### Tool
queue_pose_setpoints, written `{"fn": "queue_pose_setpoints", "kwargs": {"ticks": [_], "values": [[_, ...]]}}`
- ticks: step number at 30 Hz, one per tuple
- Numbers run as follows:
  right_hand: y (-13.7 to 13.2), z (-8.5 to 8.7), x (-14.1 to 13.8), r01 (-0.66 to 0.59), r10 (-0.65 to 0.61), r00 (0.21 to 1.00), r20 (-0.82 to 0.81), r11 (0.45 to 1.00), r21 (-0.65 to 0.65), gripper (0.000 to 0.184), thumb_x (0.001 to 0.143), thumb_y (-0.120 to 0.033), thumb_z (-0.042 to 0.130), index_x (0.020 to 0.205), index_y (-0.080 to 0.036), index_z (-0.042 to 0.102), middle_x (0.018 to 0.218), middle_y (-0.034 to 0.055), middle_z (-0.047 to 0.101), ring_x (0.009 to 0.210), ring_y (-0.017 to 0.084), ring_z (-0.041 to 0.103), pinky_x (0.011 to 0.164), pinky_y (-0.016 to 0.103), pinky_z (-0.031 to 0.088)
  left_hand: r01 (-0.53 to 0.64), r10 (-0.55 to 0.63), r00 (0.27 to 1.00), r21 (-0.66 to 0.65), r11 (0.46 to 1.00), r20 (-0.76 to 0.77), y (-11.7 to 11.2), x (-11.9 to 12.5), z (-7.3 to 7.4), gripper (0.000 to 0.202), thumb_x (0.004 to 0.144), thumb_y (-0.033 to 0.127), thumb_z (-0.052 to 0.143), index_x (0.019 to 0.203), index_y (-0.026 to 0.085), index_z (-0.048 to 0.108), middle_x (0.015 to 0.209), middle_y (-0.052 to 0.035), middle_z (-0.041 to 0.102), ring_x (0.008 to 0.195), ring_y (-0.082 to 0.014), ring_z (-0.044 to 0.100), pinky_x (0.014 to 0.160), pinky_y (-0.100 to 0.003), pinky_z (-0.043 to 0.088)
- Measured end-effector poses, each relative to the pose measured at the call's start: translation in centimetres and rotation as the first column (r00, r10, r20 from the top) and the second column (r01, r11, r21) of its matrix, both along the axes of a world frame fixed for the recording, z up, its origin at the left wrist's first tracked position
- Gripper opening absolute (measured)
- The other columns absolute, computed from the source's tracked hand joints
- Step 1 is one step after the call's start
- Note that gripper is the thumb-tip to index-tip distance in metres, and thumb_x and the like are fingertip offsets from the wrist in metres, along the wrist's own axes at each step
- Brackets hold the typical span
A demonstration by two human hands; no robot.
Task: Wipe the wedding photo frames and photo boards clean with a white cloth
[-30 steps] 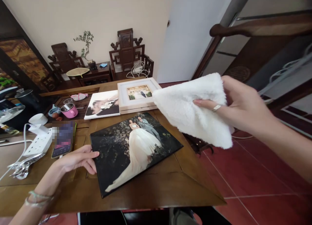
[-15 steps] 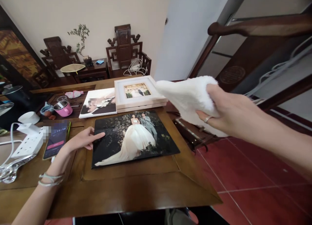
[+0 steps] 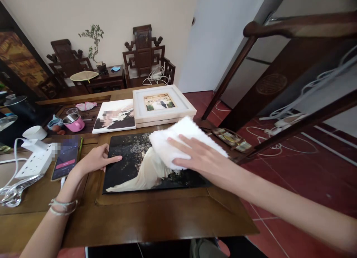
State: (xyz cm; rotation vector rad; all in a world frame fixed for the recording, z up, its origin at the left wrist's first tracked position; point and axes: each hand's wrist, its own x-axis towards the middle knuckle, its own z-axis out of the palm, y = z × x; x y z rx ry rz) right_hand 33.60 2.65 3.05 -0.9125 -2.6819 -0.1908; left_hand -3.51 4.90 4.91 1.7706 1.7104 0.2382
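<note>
A dark wedding photo panel [image 3: 126,170] lies flat on the wooden table. My left hand [image 3: 96,159] grips its left edge, thumb on top and the other fingers at the side, partly hidden. Over the panel's right half, my right hand [image 3: 199,155] presses a fluffy white cloth [image 3: 186,128] down, fingers spread across it. The cloth and hand cover the couple's upper part of the picture. Behind the panel are a white-edged photo board [image 3: 122,118] and a pale framed photo [image 3: 182,101] that sits on a box-like base.
On the left are a phone [image 3: 66,159], a white power strip [image 3: 36,159], a pink cup [image 3: 74,123] and a dark kettle [image 3: 18,105]. A wooden chair [image 3: 237,68] stands close on the right, and cables [image 3: 267,142] lie on the red floor.
My right hand has come down and left from the air beside the table, bringing the white cloth onto the photo panel. My left hand keeps its hold on the panel's edge.
</note>
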Motion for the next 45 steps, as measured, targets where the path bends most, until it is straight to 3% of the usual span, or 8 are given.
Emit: {"fn": "queue_pose_setpoints", "kwargs": {"ticks": [6, 10, 14, 18, 25, 35, 40, 45], "values": [[-1.6, -3.2, -1.4, -0.034, 0.033, 0.997, 0.073, 0.999, 0.003, 0.059, 0.077, 0.008, 0.053, 0.118, -0.032, 0.064, 0.156, 0.0053, 0.035, 0.145, 0.036, 0.019, 0.108, 0.061, 0.035, 0.005, -0.005, 0.999, 0.023, 1.0, -0.032, -0.1, -0.1, -0.2, 0.049, 0.068, 0.063, 0.071, 0.069, 0.024, 0.041, 0.041, 0.0058, 0.054, 0.035, -0.0176, 0.054, 0.049, -0.027, 0.036], [-1.8, -3.7, -1.7, -0.008, 0.007, 0.999, 0.046, 0.999, 0.036, 0.042, 0.083, -0.001, 0.06, 0.111, -0.031, 0.068, 0.153, 0.0073, 0.039, 0.144, 0.039, 0.02, 0.108, 0.064, 0.034, 0.021, 0.013, 0.989, 0.221, 0.975, -0.151, -0.8, -0.3, -0.4, 0.049, 0.067, 0.064, 0.072, 0.074, 0.022, 0.048, 0.046, 0.0046, 0.054, 0.041, -0.0194, 0.056, 0.055, -0.029, 0.04], [-1.7, -2.7, -1.9, -0.014, 0.011, 0.998, 0.06, 0.999, 0.042, 0.046, 0.084, 0.001, 0.057, 0.117, -0.03, 0.065, 0.152, 0.0086, 0.041, 0.144, 0.037, 0.019, 0.108, 0.062, 0.035, 0.022, 0.069, 0.978, 0.427, 0.904, -0.196, -2.2, 0.5, -1.8, 0.056, 0.081, 0.062, 0.059, 0.115, 0.018, 0.051, 0.103, -0.0105, 0.065, 0.094, -0.0287, 0.065, 0.083, -0.038, 0.049], [-0.6, -0.7, -2.0, 0.031, -0.038, 0.997, 0.065, 0.994, 0.102, 0.044, 0.088, -0.001, 0.054, 0.12, -0.028, 0.065, 0.152, 0.0099, 0.041, 0.143, 0.038, 0.023, 0.108, 0.062, 0.035, 0.067, -0.002, 0.993, 0.56, 0.826, -0.116, -3.3, 2.2, -3.7, 0.044, 0.096, 0.041, 0.041, 0.132, 0.016, 0.046, 0.145, -0.0188, 0.04, 0.138, -0.0302, 0.038, 0.114, -0.049, 0.031], [1.1, -2.2, -1.6, 0.086, -0.091, 0.986, 0.143, 0.995, 0.042, 0.066, 0.072, 0.014, 0.048, 0.122, -0.025, 0.064, 0.153, 0.0104, 0.039, 0.141, 0.044, 0.025, 0.102, 0.068, 0.037, 0.094, -0.018, 0.989, 0.53, 0.843, -0.146, -4.2, 4.0, -4.6, 0.048, 0.095, 0.041, 0.045, 0.136, 0.015, 0.048, 0.161, -0.019, 0.019, 0.149, -0.0378, 0.014, 0.112, -0.062, 0.027], [-6.1, -2.8, -1.3, 0.007, 0.013, 0.994, 0.109, 0.984, -0.176, 0.055, 0.075, 0.009, 0.048, 0.103, -0.032, 0.071, 0.155, -0.0007, 0.036, 0.144, 0.039, 0.02, 0.108, 0.066, 0.032, 0.104, -0.035, 0.99, 0.525, 0.845, -0.14, -4.1, 3.8, -4.7, 0.047, 0.094, 0.041, 0.047, 0.136, 0.02, 0.05, 0.154, -0.0144, 0.039, 0.146, -0.0333, 0.027, 0.109, -0.061, 0.033], [-1.1, -1.3, -0.2, -0.018, 0.048, 0.992, 0.12, 0.972, -0.234, 0.086, 0.056, 0.018, 0.036, 0.124, -0.029, 0.062, 0.158, 0.0039, 0.031, 0.145, 0.035, 0.015, 0.11, 0.062, 0.032, 0.113, -0.052, 0.991, 0.57, 0.814, -0.121, -3.8, 3.4, -5.0, 0.051, 0.092, 0.043, 0.05, 0.136, 0.017, 0.05, 0.15, -0.0159, 0.045, 0.145, -0.0323, 0.031, 0.111, -0.06, 0.032], [5.1, -0.1, 0.0, -0.036, 0.073, 0.977, 0.198, 0.983, -0.182, 0.077, 0.06, 0.018, 0.037, 0.123, -0.019, 0.061, 0.155, 0.015, 0.035, 0.142, 0.037, 0.024, 0.107, 0.058, 0.039, 0.106, -0.053, 0.992, 0.529, 0.842, -0.116, -3.9, 3.3, -5.1, 0.056, 0.093, 0.043, 0.049, 0.142, 0.018, 0.042, 0.153, -0.0157, 0.041, 0.146, -0.0313, 0.027, 0.111, -0.06, 0.031]]}}
